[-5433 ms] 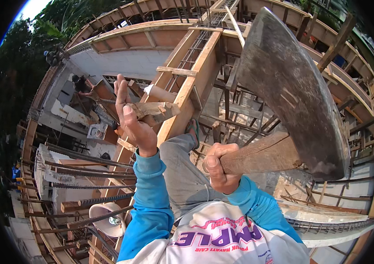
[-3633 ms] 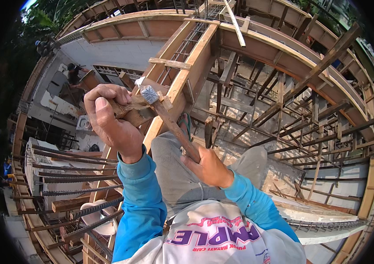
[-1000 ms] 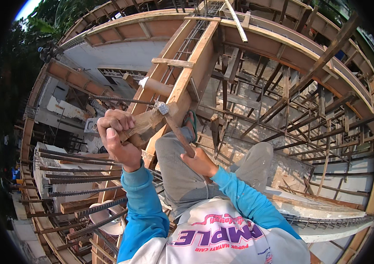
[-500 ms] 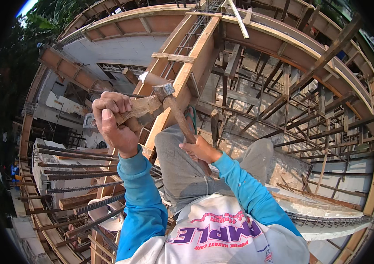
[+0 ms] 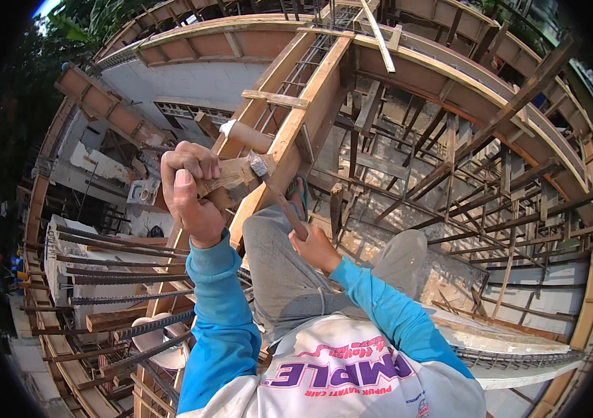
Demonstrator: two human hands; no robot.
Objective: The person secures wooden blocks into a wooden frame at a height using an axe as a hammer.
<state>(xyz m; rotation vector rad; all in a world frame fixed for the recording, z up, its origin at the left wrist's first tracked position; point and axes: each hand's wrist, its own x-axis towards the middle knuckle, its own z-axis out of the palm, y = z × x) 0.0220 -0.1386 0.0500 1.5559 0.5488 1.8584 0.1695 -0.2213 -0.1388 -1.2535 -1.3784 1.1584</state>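
My left hand (image 5: 193, 195) is closed around a short wooden block (image 5: 230, 177), its fingers wrapped over the top. In my right hand (image 5: 316, 247) is the wooden handle of a hammer (image 5: 284, 202). The metal hammer head is at the right end of the block; whether they touch, I cannot tell. Both sit over the long timber formwork (image 5: 321, 73), whose channel holds a steel rebar cage (image 5: 300, 70). Beside the block, a pale brown tube (image 5: 251, 136) with a white end lies across the formwork.
Several ribbed rebars (image 5: 122, 279) stick out at my left. A short wooden crosspiece (image 5: 275, 98) bridges the formwork. At the right, timber props and braces (image 5: 450, 164) fill a deep drop. A sandalled foot (image 5: 299, 195) shows beside the formwork, and a pale bucket-like thing (image 5: 160, 341) is low left.
The hammer head has come down toward me, from above the block's end to level with it. My right hand has shifted slightly nearer my body. My left hand keeps its grip on the block.
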